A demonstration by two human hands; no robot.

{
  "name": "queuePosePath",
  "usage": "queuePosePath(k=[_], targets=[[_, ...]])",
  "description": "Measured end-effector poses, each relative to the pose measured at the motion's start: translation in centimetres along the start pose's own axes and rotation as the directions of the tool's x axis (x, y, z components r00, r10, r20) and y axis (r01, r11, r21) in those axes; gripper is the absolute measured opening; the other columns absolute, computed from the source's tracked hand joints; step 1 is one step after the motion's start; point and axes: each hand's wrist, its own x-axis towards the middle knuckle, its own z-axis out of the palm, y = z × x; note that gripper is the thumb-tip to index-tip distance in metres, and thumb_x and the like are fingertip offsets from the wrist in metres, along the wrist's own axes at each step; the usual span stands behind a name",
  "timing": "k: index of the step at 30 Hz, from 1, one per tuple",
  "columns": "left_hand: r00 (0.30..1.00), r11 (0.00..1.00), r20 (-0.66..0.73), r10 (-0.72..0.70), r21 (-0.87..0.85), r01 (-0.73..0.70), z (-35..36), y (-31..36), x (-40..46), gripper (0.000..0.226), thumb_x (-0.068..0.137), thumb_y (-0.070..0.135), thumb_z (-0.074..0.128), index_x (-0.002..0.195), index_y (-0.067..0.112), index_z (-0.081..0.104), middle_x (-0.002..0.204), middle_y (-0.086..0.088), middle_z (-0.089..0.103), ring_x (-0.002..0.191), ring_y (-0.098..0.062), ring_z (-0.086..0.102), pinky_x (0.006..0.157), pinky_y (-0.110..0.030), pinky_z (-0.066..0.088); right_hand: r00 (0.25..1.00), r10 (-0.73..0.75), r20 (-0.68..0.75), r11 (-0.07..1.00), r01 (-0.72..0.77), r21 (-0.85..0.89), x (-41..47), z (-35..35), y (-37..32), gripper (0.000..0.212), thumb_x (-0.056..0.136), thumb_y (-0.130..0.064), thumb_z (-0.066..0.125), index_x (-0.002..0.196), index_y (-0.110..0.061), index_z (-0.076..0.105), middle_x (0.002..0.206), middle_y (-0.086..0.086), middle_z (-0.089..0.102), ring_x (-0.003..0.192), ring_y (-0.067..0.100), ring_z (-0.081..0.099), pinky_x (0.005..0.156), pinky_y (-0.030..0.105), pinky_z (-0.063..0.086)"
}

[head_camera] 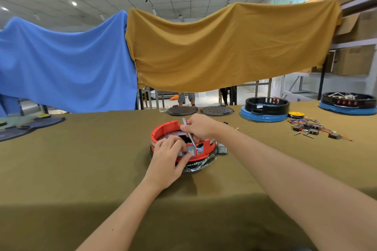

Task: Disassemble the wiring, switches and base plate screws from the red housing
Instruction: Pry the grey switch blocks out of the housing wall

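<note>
Right hand is pinching a thin grey tool, fingers curled tight round it, tip poking down at the near wall of the red housing. Left hand is gripping that same wall, thumb and fingers curling round a grey switch that's sitting in it. Another switch is lying just beside the housing on the right. The housing's sitting mid-table on the olive cloth. Loose wires and switches are piling up well off to the right, near a blue-and-black housing.
</note>
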Motion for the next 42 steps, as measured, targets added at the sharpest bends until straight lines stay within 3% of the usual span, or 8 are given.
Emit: queuePosePath(k=[6, 11, 15, 20, 26, 30, 36, 42], targets=[[1.0, 1.0, -0.006, 0.002, -0.004, -0.002, 0.0, 0.0, 0.0, 0.02, 0.092, 0.038, 0.059, 0.09, 0.018, 0.056, 0.098, 0.01, 0.055, 0.101, -0.012, 0.054, 0.095, -0.035, 0.04, 0.965, -0.096, -0.244, 0.966, 0.15, 0.211, -1.9, 0.9, 2.1, 0.033, 0.105, -0.033, 0.048, 0.082, -0.013, 0.062, 0.066, 0.001, 0.064, 0.055, 0.007, 0.06, 0.059, 0.025, 0.053], [1.0, 1.0, -0.004, -0.018, -0.022, 0.017, -0.3, 0.4, 0.1, 0.018, 0.09, 0.038, 0.061, 0.09, 0.021, 0.053, 0.097, 0.01, 0.055, 0.099, -0.01, 0.053, 0.095, -0.032, 0.039, 0.927, -0.09, -0.364, 0.948, 0.191, 0.254, -2.6, 1.9, 3.2, 0.031, 0.105, -0.031, 0.047, 0.086, -0.012, 0.063, 0.067, -0.003, 0.065, 0.053, -0.001, 0.061, 0.055, 0.015, 0.046], [1.0, 1.0, 0.006, -0.024, -0.011, 0.024, -0.4, 0.4, 0.1, 0.019, 0.09, 0.038, 0.06, 0.089, 0.02, 0.054, 0.095, 0.009, 0.056, 0.098, -0.012, 0.054, 0.094, -0.032, 0.039, 0.938, -0.097, -0.334, 0.952, 0.185, 0.244, -2.5, 2.2, 3.4, 0.032, 0.105, -0.03, 0.049, 0.088, -0.009, 0.065, 0.065, -0.005, 0.063, 0.051, -0.004, 0.058, 0.052, 0.01, 0.043], [0.999, 0.999, 0.029, -0.039, -0.007, 0.039, -0.4, 0.4, 0.1, 0.021, 0.09, 0.039, 0.059, 0.09, 0.018, 0.055, 0.097, 0.008, 0.058, 0.1, -0.014, 0.056, 0.095, -0.034, 0.04, 0.974, -0.045, -0.221, 0.969, 0.097, 0.228, -1.8, 1.1, 2.5, 0.035, 0.105, -0.033, 0.048, 0.086, -0.011, 0.067, 0.066, 0.0, 0.066, 0.054, 0.003, 0.06, 0.054, 0.016, 0.043], [0.998, 0.999, 0.03, -0.049, -0.013, 0.049, -0.4, 0.4, 0.2, 0.022, 0.09, 0.039, 0.059, 0.09, 0.017, 0.056, 0.094, 0.008, 0.058, 0.097, -0.014, 0.056, 0.095, -0.032, 0.038, 0.995, -0.021, -0.098, 0.992, 0.034, 0.124, -0.4, 1.0, 1.2, 0.038, 0.104, -0.033, 0.05, 0.077, -0.01, 0.063, 0.062, 0.002, 0.054, 0.048, 0.01, 0.046, 0.055, 0.025, 0.039], [0.999, 0.999, 0.021, -0.044, -0.021, 0.045, -0.4, 0.5, 0.1, 0.021, 0.089, 0.038, 0.06, 0.09, 0.018, 0.055, 0.095, 0.008, 0.058, 0.099, -0.013, 0.055, 0.094, -0.03, 0.038, 0.977, -0.03, -0.211, 0.979, 0.071, 0.191, -1.3, 1.2, 2.2, 0.036, 0.105, -0.033, 0.047, 0.079, -0.012, 0.063, 0.061, -0.001, 0.06, 0.044, 0.0, 0.052, 0.049, 0.015, 0.04], [0.998, 0.999, 0.028, -0.048, -0.024, 0.048, -0.6, 0.8, 0.2, 0.021, 0.089, 0.038, 0.059, 0.089, 0.018, 0.055, 0.095, 0.007, 0.057, 0.099, -0.014, 0.056, 0.093, -0.034, 0.04, 0.886, -0.077, -0.458, 0.94, 0.218, 0.263, -2.9, 3.4, 3.3, 0.03, 0.104, -0.029, 0.048, 0.08, -0.016, 0.06, 0.062, -0.004, 0.061, 0.048, -0.003, 0.056, 0.051, 0.011, 0.042], [0.998, 0.998, 0.033, -0.055, -0.011, 0.056, -0.5, 0.8, 0.2, 0.021, 0.089, 0.036, 0.062, 0.089, 0.017, 0.055, 0.096, 0.007, 0.057, 0.099, -0.015, 0.055, 0.093, -0.034, 0.039, 0.927, -0.028, -0.373, 0.952, 0.138, 0.272, -2.6, 2.7, 2.9, 0.034, 0.105, -0.031, 0.047, 0.078, -0.018, 0.062, 0.059, -0.004, 0.061, 0.048, -0.002, 0.056, 0.051, 0.012, 0.041]])
